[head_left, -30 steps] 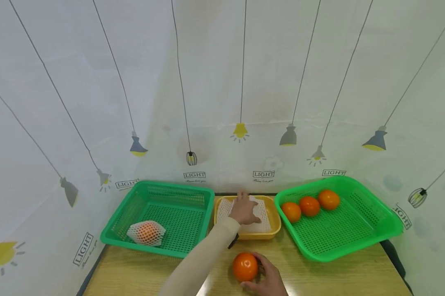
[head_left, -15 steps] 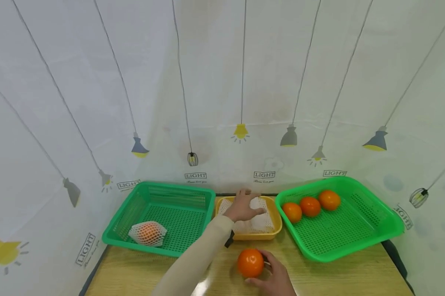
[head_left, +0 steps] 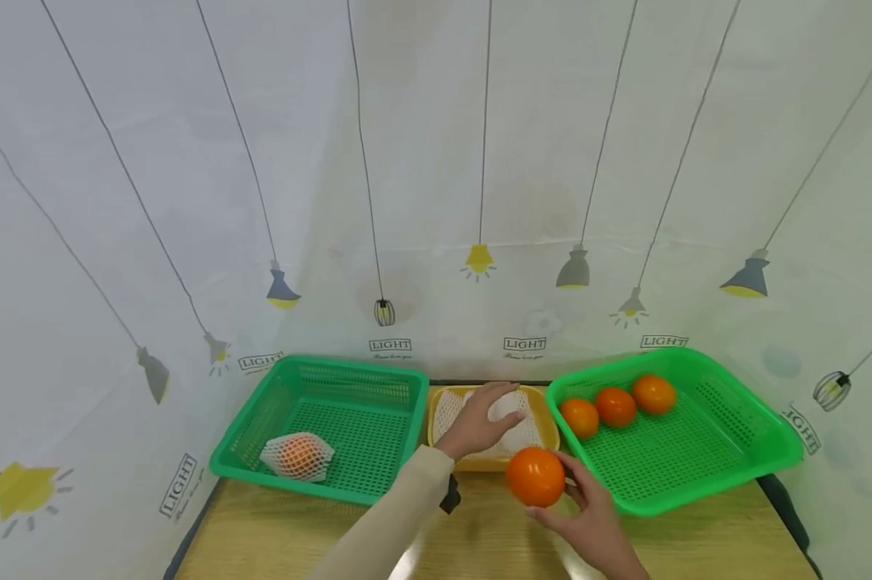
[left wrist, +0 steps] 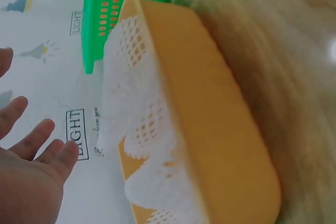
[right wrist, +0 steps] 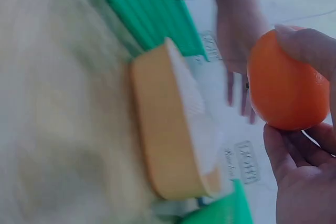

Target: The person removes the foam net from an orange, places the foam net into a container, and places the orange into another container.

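My right hand [head_left: 584, 511] grips a glossy round orange [head_left: 535, 477], held up off the table in front of the small yellow basket [head_left: 482, 465]. In the right wrist view, the thumb presses on top of the fruit and the fingertips [right wrist: 278, 148] support it from below. My left hand [head_left: 477, 423] reaches over the yellow basket with its fingers spread and holds nothing. White foam net sleeves [left wrist: 139, 95] fill that basket, heaped up to its rim. The left wrist view has the left fingers stretched out beside the sleeves, apart from them.
A green basket [head_left: 359, 493] on the left holds one orange in a foam net [head_left: 298, 457]. On the right, a brighter green basket [head_left: 711, 486] contains three bare oranges [head_left: 615, 407]. Behind the baskets rises a white lamp-printed backdrop [head_left: 436, 177].
The right hand has lifted the orange from the table and carried it forward and right. My left hand stays above the yellow basket, its fingers turned more to the right.
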Demonstrator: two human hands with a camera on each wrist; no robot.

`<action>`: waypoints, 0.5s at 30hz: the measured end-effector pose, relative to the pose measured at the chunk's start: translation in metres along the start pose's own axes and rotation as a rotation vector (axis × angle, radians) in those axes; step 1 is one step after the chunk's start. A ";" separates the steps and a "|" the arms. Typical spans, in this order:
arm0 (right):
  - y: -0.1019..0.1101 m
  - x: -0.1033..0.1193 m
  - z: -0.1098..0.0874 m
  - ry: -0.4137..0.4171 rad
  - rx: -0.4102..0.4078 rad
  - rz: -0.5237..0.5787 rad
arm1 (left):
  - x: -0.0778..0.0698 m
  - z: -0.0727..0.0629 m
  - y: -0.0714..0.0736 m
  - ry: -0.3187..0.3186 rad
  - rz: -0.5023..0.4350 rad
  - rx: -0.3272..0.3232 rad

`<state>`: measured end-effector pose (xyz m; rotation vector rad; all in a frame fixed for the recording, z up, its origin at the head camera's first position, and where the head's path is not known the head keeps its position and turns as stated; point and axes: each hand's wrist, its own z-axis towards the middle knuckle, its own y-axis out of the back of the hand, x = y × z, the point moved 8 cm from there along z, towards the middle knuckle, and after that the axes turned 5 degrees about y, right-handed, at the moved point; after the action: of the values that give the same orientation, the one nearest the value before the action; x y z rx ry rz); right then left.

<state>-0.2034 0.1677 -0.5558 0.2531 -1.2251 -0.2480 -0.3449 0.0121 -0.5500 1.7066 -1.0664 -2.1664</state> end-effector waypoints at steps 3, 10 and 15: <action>0.018 0.008 0.011 0.040 -0.005 -0.005 | 0.000 -0.008 -0.009 -0.025 0.007 -0.012; 0.054 0.020 0.034 0.107 -0.039 -0.061 | -0.020 -0.029 -0.040 -0.140 0.038 -0.020; 0.085 0.013 0.052 0.107 -0.076 -0.114 | -0.050 -0.040 -0.069 -0.296 0.095 -0.038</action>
<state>-0.2445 0.2406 -0.5003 0.2674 -1.0943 -0.3743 -0.2730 0.0727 -0.5583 1.3176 -1.1396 -2.4113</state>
